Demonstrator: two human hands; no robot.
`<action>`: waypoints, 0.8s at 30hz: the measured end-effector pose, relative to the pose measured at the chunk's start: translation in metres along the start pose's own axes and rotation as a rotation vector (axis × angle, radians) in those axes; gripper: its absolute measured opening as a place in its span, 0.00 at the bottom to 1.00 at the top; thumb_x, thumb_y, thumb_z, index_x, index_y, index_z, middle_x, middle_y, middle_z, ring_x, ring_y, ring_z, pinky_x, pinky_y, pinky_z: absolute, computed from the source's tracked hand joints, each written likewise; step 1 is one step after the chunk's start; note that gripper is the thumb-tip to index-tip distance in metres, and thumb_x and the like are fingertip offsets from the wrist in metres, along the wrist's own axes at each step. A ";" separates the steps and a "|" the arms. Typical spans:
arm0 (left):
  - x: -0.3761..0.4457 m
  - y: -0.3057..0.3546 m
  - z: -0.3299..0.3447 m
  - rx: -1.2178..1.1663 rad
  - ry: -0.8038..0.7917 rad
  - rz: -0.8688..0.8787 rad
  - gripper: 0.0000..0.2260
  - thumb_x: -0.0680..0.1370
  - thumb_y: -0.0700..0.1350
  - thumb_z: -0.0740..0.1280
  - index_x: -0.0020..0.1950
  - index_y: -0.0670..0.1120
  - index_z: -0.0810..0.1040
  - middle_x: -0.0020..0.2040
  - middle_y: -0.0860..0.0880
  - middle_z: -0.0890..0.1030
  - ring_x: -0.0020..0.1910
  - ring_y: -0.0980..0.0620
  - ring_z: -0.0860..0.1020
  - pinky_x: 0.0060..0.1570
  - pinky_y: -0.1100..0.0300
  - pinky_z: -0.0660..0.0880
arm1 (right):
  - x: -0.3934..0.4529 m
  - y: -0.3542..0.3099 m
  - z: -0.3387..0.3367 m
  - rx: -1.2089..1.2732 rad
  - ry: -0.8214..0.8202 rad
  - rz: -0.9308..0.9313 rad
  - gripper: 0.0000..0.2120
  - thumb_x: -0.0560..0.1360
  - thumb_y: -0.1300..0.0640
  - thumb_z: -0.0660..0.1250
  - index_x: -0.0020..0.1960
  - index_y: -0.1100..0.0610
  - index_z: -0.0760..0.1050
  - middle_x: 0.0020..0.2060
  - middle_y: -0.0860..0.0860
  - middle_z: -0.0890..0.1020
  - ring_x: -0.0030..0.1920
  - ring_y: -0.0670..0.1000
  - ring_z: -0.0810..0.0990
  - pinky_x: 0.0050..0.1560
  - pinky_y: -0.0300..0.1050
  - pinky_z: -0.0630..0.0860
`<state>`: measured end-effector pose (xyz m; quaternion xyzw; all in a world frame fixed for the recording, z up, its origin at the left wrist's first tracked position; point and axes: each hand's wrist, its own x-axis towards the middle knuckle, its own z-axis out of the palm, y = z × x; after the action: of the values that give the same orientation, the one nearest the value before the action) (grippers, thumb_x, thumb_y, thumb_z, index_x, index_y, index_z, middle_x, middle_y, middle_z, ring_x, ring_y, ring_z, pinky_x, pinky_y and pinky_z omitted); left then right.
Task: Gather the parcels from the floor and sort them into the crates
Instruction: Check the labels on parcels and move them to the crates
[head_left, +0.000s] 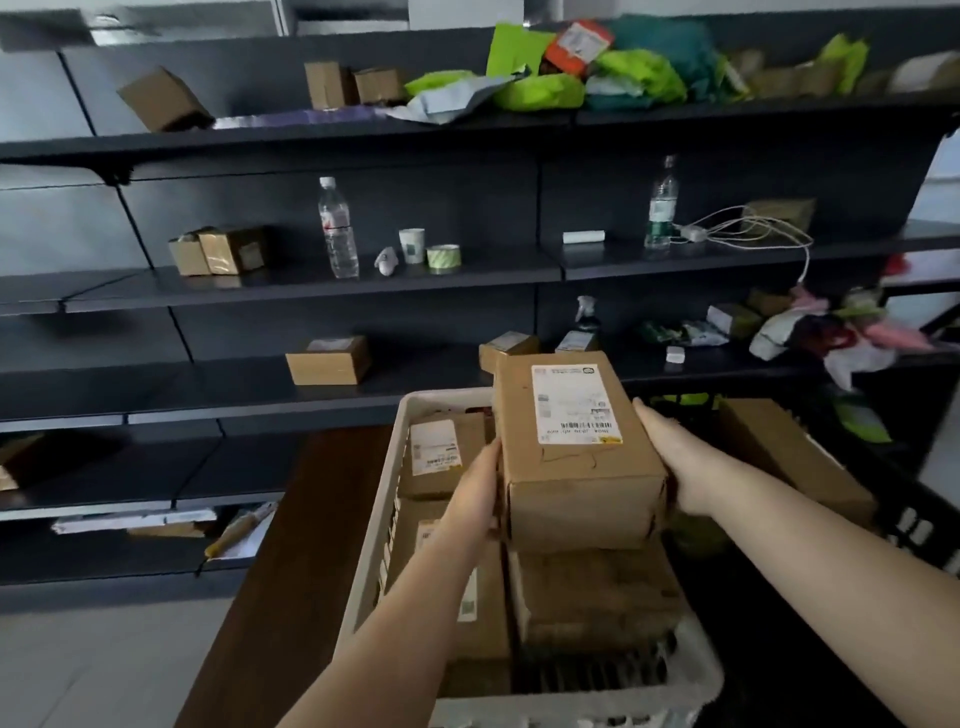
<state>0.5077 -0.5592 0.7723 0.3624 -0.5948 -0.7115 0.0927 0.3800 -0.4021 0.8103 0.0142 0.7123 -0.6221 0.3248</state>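
A brown cardboard parcel (576, 452) with a white shipping label on top is held between both hands above the white crate (387, 499). The left hand (475, 491) lies flat against the parcel's left side, fingers straight and pointing away; the right hand (670, 457) presses the right side, its fingers wrapping round the near right corner. The parcel sits over the crate's right half, its near end touching or just above another carton (592, 597) stacked inside; which, I cannot tell.

The white crate stands on a dark brown desk (270, 571) and is nearly full: a labelled box (441, 452) lies at the far left and more cartons fill the near part, leaving little free room inside except along the left wall. Just right of it stands a black crate (914, 525) holding a long brown box (789, 457) against its far side.

Left of the white crate the desk runs bare to its left edge, beyond which pale floor (104, 665) shows. Behind the desk, dark shelves (311, 291) carry scattered small boxes, two water bottles (337, 228), a paper cup (412, 245), a tape roll (443, 258) and green mailer bags (540, 88) on the top right.
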 end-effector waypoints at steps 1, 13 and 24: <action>0.001 -0.005 0.000 0.024 0.012 -0.003 0.15 0.76 0.65 0.57 0.51 0.58 0.73 0.44 0.52 0.77 0.42 0.51 0.75 0.37 0.57 0.72 | 0.003 0.003 -0.002 -0.042 0.016 -0.001 0.19 0.74 0.33 0.58 0.44 0.47 0.79 0.46 0.56 0.84 0.52 0.60 0.81 0.62 0.59 0.72; 0.025 0.026 0.004 0.187 -0.078 0.131 0.23 0.73 0.58 0.68 0.66 0.53 0.73 0.62 0.49 0.75 0.59 0.47 0.73 0.63 0.48 0.70 | 0.013 -0.011 0.049 -0.322 0.188 -0.204 0.23 0.79 0.44 0.57 0.69 0.55 0.68 0.61 0.56 0.75 0.59 0.57 0.74 0.58 0.51 0.71; 0.058 0.060 -0.005 0.413 0.138 0.434 0.08 0.75 0.53 0.66 0.52 0.54 0.77 0.40 0.59 0.76 0.39 0.62 0.72 0.32 0.66 0.65 | 0.024 -0.049 0.051 -0.492 0.139 -0.435 0.13 0.78 0.52 0.62 0.58 0.56 0.78 0.53 0.53 0.80 0.51 0.50 0.74 0.49 0.43 0.66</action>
<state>0.4511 -0.6122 0.8034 0.2856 -0.7828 -0.5127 0.2069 0.3630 -0.4675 0.8413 -0.1746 0.8478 -0.4839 0.1288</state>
